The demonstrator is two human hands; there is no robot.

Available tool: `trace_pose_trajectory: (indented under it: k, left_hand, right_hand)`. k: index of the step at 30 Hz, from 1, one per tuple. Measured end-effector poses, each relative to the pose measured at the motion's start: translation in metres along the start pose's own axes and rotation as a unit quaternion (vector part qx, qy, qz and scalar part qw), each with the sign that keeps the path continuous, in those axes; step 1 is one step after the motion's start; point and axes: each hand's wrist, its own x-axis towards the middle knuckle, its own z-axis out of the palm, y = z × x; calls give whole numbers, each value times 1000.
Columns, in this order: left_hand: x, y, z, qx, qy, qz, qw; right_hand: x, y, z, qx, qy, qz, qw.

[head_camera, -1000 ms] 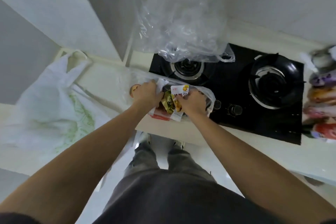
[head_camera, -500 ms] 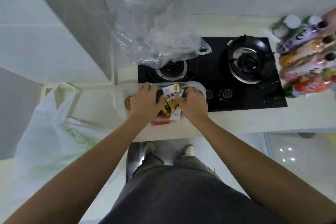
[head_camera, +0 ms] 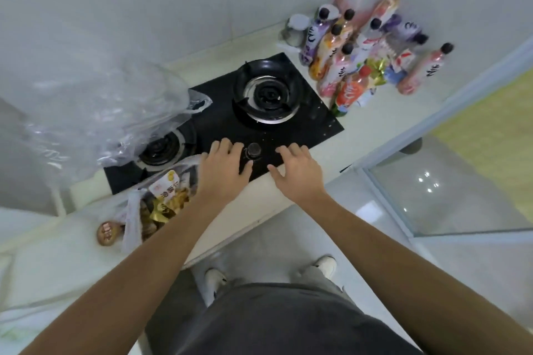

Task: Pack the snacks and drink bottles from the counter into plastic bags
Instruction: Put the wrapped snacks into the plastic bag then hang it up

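Head view, taking the black stove (head_camera: 225,121) as the landmark. Over its far-left burner lies a large clear plastic bag (head_camera: 109,112), crumpled and empty; by my judgement it is feather-light, limp and slippery, best taken by its rim or a handle loop so the mouth stays wide. At the stove's near-left corner, on the table (head_camera: 386,112), sits a second clear bag of snacks (head_camera: 161,202), with a yellow-and-white packet and gold wrappers showing through it. These look light and crushable, so lift the bag by its handles, not by squeezing the middle. A small round snack (head_camera: 107,234) lies loose just left of that bag.

Over the stove's near edge, beside the control knob (head_camera: 253,150), the left hand (head_camera: 225,170) hovers with fingers relaxed and slightly spread, holding nothing. The right hand (head_camera: 297,173), just right of the knob, is likewise loose-fingered and empty.

Right of the stove, against the wall, a cluster of drink bottles (head_camera: 360,49) stands and leans with a few small packets among them. They look full, hence heavy, rigid and smooth-sided; grip each round the body below the cap, and they may strain a thin bag.
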Motion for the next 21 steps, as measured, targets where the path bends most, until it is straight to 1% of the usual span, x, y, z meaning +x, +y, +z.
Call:
trace_pose_trajectory:
  k: [6,12,16,21]
  left_hand:
    - [53,127,30,15,-22,25,999]
    - [114,244,52,-11,-25,46,999]
    - [152,304,59,-19,-38,58,997]
    - [204,341,84,-44,-56,72,995]
  right_hand:
    - [5,136,-44,15,-11,32,999]
    - [22,268,-97,-4,-16,34,999]
    - [43,329,-112,-1,-23,35,999]
    - [91,380,-115,-7,-51,41,998]
